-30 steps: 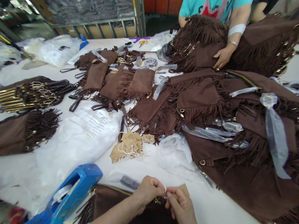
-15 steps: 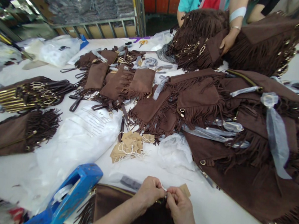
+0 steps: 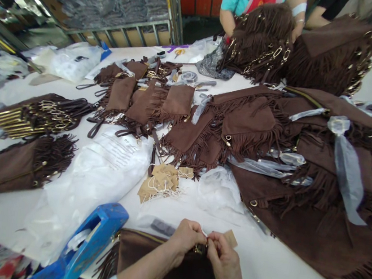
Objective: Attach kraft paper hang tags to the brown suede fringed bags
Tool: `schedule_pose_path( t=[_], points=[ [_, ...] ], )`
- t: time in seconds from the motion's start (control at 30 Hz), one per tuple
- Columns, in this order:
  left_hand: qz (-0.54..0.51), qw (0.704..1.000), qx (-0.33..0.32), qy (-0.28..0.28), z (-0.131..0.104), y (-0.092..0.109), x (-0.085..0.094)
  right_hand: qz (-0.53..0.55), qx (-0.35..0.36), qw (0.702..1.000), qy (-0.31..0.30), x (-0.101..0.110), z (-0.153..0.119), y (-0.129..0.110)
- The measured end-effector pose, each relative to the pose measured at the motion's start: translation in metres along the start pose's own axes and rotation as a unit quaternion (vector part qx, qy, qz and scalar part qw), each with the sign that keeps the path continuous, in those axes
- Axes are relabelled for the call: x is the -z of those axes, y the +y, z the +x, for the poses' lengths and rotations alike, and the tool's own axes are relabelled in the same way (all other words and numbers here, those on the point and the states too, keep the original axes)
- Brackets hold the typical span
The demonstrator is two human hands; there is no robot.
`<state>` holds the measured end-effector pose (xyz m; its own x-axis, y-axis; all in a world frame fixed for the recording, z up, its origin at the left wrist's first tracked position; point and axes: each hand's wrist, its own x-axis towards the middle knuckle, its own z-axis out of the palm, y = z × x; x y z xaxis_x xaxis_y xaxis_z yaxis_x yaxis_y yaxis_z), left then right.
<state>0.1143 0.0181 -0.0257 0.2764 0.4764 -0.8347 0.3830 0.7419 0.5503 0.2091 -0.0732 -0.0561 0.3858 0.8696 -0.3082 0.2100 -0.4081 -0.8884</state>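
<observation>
Clock centre: our left hand (image 3: 185,240) and right hand (image 3: 224,258).
Brown bag (image 3: 138,253): we see it filling 6 to 8.
Tape dispenser (image 3: 108,218): bars a low path at 9.
Paper tags (image 3: 159,182): heaped between 10 and 11.
Crumpled plastic (image 3: 218,189): at 12; we find a narrow gap at 11.
Widest lane: at 3, bare table (image 3: 264,262), until the large fringed bag (image 3: 299,237).

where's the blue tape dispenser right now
In the head view, the blue tape dispenser is low and left of centre, beside the fringed brown bag and left of the person's left hand.
</observation>
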Motion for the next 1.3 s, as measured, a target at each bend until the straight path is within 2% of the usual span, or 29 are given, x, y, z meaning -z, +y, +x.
schedule_pose_path(
  t=[0.07, 0.13, 0.23, 0.33, 0.4, 0.47, 0.53, 0.6, 0.7, 0.77, 0.8, 0.83, 0.9, 0.97, 1.03, 1.13, 1.3],
  points=[
    [-0.019, 1.0, 0.0, -0.001, 0.001, 0.0, 0.002, 0.002, 0.015, 1.0, -0.024, 0.004, -0.001, 0.0],
    [-0.034, 0.999, 0.001, -0.004, 0.002, 0.0, 0.005, -0.004, 0.019, 0.997, -0.075, 0.011, -0.002, 0.0],
    [-0.044, 0.999, 0.003, -0.015, 0.002, 0.002, 0.012, -0.082, 0.027, 0.987, -0.132, 0.025, -0.005, 0.003],
    [-0.045, 0.999, -0.014, -0.018, 0.0, 0.004, 0.016, -0.218, 0.078, 0.963, -0.136, 0.039, -0.008, 0.007],
    [-0.027, 0.998, -0.055, 0.004, 0.0, 0.004, 0.018, -0.284, 0.124, 0.943, -0.12, 0.045, -0.009, 0.008],
    [0.041, 0.991, -0.121, 0.045, 0.001, 0.001, 0.018, -0.323, 0.16, 0.929, -0.085, 0.049, -0.008, 0.006],
    [0.151, 0.966, -0.186, 0.093, 0.002, -0.001, 0.018, -0.324, 0.163, 0.929, -0.066, 0.05, -0.006, 0.002],
    [0.265, 0.929, -0.224, 0.127, 0.0, -0.002, 0.018, -0.273, 0.106, 0.951, -0.103, 0.049, -0.003, 0.0],
    [0.401, 0.858, -0.28, 0.155, -0.006, 0.002, 0.016, -0.075, -0.046, 0.979, -0.183, 0.045, -0.001, 0.002],
    [0.435, 0.824, -0.322, 0.167, -0.009, 0.008, 0.013, 0.115, -0.147, 0.962, -0.201, 0.04, -0.001, 0.005],
    [0.419, 0.828, -0.335, 0.162, -0.009, 0.011, 0.011, 0.21, -0.191, 0.938, -0.198, 0.038, -0.002, 0.005],
    [0.372, 0.856, -0.329, 0.142, -0.007, 0.013, 0.009, 0.297, -0.232, 0.906, -0.193, 0.035, -0.003, 0.004],
    [0.22, 0.935, -0.271, 0.064, -0.002, 0.016, 0.006, 0.43, -0.283, 0.835, -0.191, 0.03, -0.004, -0.003],
    [0.091, 0.976, -0.196, -0.011, 0.005, 0.017, 0.003, 0.5, -0.307, 0.787, -0.191, 0.026, -0.005, -0.012],
    [0.04, 0.985, -0.161, -0.043, 0.01, 0.019, 0.003, 0.526, -0.335, 0.762, -0.172, 0.022, -0.004, -0.021],
    [0.016, 0.988, -0.143, -0.056, 0.012, 0.024, 0.006, 0.541, -0.391, 0.734, -0.122, 0.017, -0.004, -0.026],
    [-0.024, 0.988, -0.114, -0.106, 0.005, 0.035, 0.009, 0.571, -0.413, 0.702, -0.104, 0.013, -0.005, -0.015]
  ],
)
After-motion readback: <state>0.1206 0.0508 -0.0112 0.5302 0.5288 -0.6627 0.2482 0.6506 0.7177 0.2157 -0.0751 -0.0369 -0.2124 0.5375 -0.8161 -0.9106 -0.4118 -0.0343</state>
